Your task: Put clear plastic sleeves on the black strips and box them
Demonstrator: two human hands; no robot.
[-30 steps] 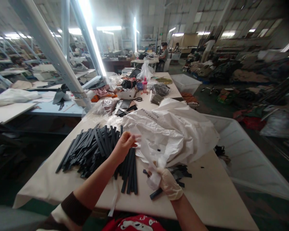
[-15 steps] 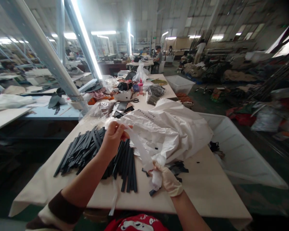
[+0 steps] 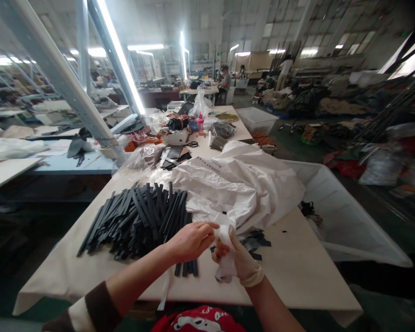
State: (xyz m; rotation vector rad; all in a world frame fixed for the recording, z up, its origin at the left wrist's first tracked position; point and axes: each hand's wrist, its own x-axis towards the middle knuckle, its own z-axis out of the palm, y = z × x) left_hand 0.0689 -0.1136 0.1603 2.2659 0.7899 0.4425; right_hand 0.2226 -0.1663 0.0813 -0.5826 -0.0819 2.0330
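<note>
Holds soft, translucent white strip (image 3: 226, 268) in closed fingers of gloved right hand (image 3: 240, 260) above flat cream worktop (image 3: 290, 276), apparently steadying it for bare left hand (image 3: 192, 242), half-curled alongside, can't tell if gripping, near flat black strips (image 3: 134, 216) heaped leftward, likely for easy reach.
</note>
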